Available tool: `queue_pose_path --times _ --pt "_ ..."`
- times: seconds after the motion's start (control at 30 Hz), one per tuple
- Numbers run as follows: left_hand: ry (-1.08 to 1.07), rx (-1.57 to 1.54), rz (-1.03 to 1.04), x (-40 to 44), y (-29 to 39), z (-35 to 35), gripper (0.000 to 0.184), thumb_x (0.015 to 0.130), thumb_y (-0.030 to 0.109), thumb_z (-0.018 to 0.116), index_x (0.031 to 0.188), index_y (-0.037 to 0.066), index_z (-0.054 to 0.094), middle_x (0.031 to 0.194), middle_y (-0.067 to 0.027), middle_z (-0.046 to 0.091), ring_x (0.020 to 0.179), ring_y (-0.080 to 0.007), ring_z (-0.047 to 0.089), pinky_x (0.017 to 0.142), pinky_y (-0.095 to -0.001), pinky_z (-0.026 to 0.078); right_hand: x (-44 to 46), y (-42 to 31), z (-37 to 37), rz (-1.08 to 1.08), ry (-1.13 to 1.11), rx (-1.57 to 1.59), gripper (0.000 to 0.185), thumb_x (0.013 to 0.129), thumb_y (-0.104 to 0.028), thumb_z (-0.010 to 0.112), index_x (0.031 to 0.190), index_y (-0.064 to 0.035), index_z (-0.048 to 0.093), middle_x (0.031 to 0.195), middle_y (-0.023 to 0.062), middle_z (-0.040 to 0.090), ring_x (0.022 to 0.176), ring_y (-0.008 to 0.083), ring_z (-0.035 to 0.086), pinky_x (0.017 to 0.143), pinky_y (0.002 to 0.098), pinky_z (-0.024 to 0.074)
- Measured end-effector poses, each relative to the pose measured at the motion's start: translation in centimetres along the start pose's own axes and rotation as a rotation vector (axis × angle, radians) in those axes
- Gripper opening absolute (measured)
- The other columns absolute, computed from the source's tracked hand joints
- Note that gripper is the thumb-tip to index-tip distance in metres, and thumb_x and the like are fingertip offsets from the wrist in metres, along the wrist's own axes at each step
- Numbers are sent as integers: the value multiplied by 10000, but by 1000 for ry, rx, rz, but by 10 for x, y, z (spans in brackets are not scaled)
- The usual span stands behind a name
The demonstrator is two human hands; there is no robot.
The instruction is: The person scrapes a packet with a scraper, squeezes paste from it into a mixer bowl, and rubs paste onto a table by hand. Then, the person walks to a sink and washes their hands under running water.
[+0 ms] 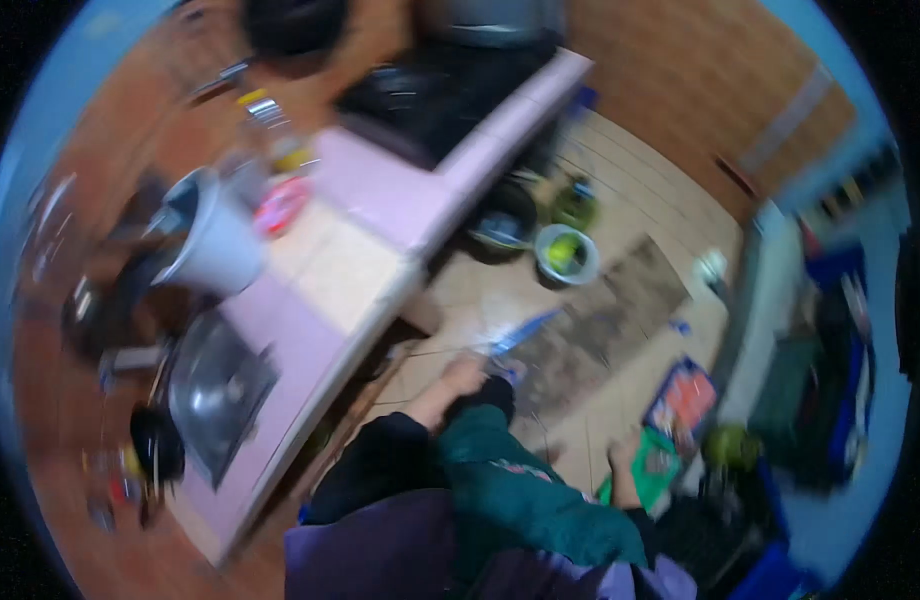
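Motion blur softens the whole head view. My left hand [465,372] is low over the floor, its fingers closed at the near end of a long, narrow blue object [525,332]; its exact kind is too smeared to tell. On the other side of my knees, my right hand [623,472] is at a green, sheet-like thing [656,466], which shows on both sides of it; the fingers are blurred. Just beyond that lies a dark-rimmed tray or pack [682,393] with something reddish in it. A brown, stained mat or board [590,345] lies on the tiles ahead.
A white bucket [567,255] with something yellow-green inside, a dark basin [502,222] and a green container [577,203] stand on the floor. Left is a pink-edged counter [365,190] with a black stove [420,105], white pitcher [215,235] and metal sink [220,390].
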State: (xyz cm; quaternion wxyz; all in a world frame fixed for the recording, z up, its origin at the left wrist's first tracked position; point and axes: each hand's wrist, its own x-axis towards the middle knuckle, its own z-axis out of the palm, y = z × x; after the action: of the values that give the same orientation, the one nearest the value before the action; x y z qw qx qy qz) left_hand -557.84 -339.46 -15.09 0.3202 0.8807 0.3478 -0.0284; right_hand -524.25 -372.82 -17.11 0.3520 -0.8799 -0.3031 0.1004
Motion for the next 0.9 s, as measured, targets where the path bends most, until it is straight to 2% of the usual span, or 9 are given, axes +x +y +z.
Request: queue_pose_path --times 0.03,0.07,0.1,0.17,0.43,0.53,0.63,0.7,0.9 --pt "-71 -102 -129 13 13 -12 372 765 249 610 1050 12 580 1038 -231 579 984 -383 548 867 -464 434 -1 89 29 -361 0 -354 341 584 -88 647 899 27 586 1161 251 488 1110 415 415 958 476 320" --pt "-171 -200 -234 36 20 -18 351 786 270 591 1001 -7 604 1037 -225 583 1000 -380 541 874 -453 430 1 44 17 -122 -64 -211 278 575 -101 662 821 9 593 1154 247 484 1095 417 422 946 490 323" --pt "-114 -38 -74 46 22 -13 365 817 309 558 990 -6 616 1063 -205 584 1019 -379 534 889 -446 417 2 18 12 -42 -124 -378 357 607 -105 658 935 14 579 1164 240 467 1088 405 426 955 469 328" --pt "-207 -70 -199 76 36 -18 422 859 385 504 1046 14 580 1070 -245 564 1044 -385 519 912 -436 404 16 -71 -22 264 -196 -188 478 704 -152 639 1127 14 492 1200 257 431 1118 409 418 975 427 349" --pt "-767 80 -150 236 74 -21 395 850 329 535 1116 38 524 1045 -263 567 1011 -390 544 885 -413 436 85 -98 -20 731 -227 -284 486 836 -288 547 1248 -54 434 1273 253 407 1159 411 423 971 442 370" --pt "-714 282 -8 297 102 -19 420 835 331 560 1126 30 519 1066 -262 562 1010 -382 548 874 -406 447 90 -68 -28 670 -25 -139 396 797 -247 596 1119 -27 528 1211 268 459 1115 423 458 919 441 409" --pt "-741 263 -7 356 146 -22 450 819 342 582 1136 28 517 1077 -266 557 1022 -376 547 880 -407 445 35 13 -11 632 -412 -362 436 836 -378 507 1119 -46 518 1035 243 570 1057 413 499 862 461 430" --pt "-722 238 3 398 171 -11 464 812 353 591 1138 30 519 1092 -271 551 1029 -380 542 887 -406 441 21 7 -28 1000 -163 8 444 880 -434 436 1085 -43 487 872 219 604 817 406 561 756 462 448" --pt "-772 253 -88 521 246 13 568 822 412 568 1212 6 488 1180 -261 529 1121 -370 502 957 -388 392 84 111 -71 832 -235 302 408 845 -415 490 978 -33 543 907 217 608 840 385 576 712 453 447"
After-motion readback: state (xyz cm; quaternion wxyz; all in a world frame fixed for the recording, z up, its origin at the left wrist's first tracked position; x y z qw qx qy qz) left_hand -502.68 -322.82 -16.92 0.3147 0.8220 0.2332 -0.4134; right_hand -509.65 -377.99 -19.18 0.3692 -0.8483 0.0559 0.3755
